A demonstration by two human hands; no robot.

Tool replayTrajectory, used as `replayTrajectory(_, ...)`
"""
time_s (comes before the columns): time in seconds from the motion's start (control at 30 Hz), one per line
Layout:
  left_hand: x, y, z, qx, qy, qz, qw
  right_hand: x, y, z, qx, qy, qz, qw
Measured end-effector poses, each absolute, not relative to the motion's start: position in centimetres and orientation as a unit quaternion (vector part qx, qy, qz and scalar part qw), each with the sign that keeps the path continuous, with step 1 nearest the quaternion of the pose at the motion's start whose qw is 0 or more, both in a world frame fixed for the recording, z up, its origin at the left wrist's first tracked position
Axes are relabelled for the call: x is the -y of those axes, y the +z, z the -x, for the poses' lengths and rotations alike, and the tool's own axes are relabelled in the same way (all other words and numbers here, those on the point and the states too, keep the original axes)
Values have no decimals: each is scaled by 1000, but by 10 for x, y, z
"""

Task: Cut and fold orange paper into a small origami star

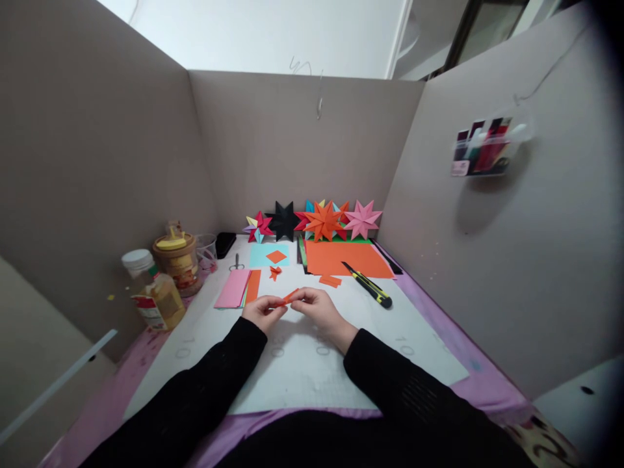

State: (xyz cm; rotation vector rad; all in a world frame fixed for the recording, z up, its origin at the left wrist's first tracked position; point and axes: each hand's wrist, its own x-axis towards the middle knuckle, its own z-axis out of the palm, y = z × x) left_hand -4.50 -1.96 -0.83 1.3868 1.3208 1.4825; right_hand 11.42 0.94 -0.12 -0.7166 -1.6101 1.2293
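Observation:
Both my hands meet over the middle of a white cutting mat (302, 370). My left hand (262, 311) and my right hand (316, 307) each pinch one end of a small folded orange paper piece (288, 298), held just above the mat. Fingers of both hands are closed on it. Black sleeves cover both arms.
Orange sheets (346, 259) and a yellow-black utility knife (369, 286) lie to the right, pink and orange sheets (236, 288) to the left. Small orange folded bits (275, 272) and a blue sheet (268, 255) sit behind. Paper stars (322, 221) line the back wall. Jars and a bottle (158, 296) stand left.

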Motion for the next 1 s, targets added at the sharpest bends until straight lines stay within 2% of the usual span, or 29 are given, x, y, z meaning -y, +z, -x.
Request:
replayTrajectory(0.17, 22, -7, 41, -526, 590, -543, 283, -5, -3, -108, 633, 493, 302, 515)
replayTrajectory(0.4, 22, -9, 39, -532, 607, -514, 292, -2, -7, -102, 596, 497, 316, 546)
replayTrajectory(0.67, 20, -6, 36, -484, 632, -461, 393, -3, -8, -98, 536, 537, 310, 573)
replayTrajectory(0.83, 18, -5, 39, -471, 602, -468, 444, -6, -9, -100, 534, 533, 321, 573)
replayTrajectory(1.0, 15, -12, 41, -458, 568, -522, 441, -7, -12, -101, 551, 531, 327, 555)
